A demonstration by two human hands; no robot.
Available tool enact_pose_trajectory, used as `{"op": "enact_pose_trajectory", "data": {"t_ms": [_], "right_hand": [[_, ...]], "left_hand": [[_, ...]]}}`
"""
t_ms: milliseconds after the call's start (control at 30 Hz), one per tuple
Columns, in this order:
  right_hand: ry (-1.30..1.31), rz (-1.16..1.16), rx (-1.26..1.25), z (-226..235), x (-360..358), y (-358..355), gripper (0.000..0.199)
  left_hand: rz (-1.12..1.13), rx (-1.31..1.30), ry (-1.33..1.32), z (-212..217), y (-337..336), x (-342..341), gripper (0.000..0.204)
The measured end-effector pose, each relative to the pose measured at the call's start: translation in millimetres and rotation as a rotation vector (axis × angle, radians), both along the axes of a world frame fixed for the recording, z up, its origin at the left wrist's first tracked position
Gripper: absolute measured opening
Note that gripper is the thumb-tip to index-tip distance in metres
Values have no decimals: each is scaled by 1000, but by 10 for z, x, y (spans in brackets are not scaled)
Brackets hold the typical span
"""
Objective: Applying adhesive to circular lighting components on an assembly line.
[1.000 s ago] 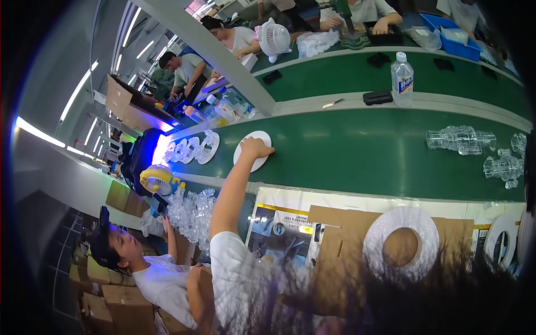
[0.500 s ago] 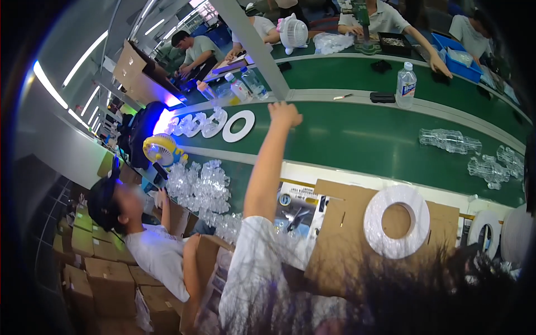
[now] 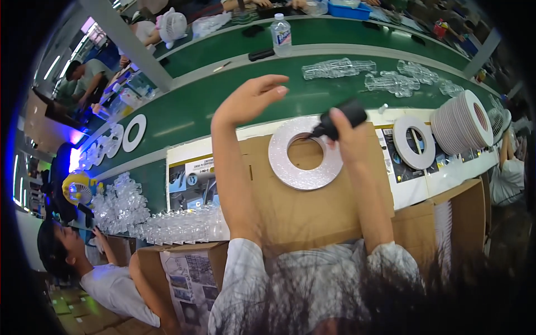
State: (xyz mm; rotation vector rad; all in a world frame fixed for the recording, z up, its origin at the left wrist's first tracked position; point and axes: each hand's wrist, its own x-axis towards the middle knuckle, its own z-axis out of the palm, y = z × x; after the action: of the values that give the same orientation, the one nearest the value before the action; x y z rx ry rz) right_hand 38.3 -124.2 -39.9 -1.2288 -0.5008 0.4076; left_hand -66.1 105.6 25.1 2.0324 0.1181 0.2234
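My right hand (image 3: 349,139) is wrapped round a black squeeze bottle (image 3: 347,116) with a narrow nozzle. The nozzle points down to the left, over the inner edge of a flat white ring (image 3: 285,164); whether the tip touches the ring cannot be made out. The ring lies on a brown cardboard sheet (image 3: 279,218) in front of me. Raised above the green belt's near edge, my left hand (image 3: 251,100) holds nothing, its fingers stretched out to the right.
Clear plastic parts (image 3: 338,68) lie on the green belt (image 3: 195,106). To the right stand another white ring (image 3: 414,142) and a stack of rings (image 3: 460,123). Clear pieces pile up (image 3: 120,204) at left, near a seated co-worker (image 3: 111,279). A water bottle (image 3: 282,36) stands beyond.
The view has swung right. My left hand has drawn back from the belt's far edge, near a white ring. My right hand, unseen before, now shows with the black squeeze bottle over the near ring.
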Motion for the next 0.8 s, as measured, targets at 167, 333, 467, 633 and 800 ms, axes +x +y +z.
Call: {"op": "enact_pose_trajectory", "data": {"t_ms": [167, 333, 467, 633, 800], "right_hand": [[-540, -122, -164, 8, 80, 456, 25], [-709, -2, -309, 0, 162, 528, 21], [-722, 24, -288, -13, 168, 590, 19], [-753, -6, -175, -28, 176, 592, 17], [-764, -11, -181, -87, 212, 573, 18]], "left_hand": [[11, -142, -198, -183, -543, 417, 44], [-45, -134, -172, -300, -503, 550, 40], [-198, -240, -198, -371, -359, 499, 42], [-266, -334, -204, -382, -325, 531, 43], [-236, -309, -188, -434, -307, 580, 37]]}}
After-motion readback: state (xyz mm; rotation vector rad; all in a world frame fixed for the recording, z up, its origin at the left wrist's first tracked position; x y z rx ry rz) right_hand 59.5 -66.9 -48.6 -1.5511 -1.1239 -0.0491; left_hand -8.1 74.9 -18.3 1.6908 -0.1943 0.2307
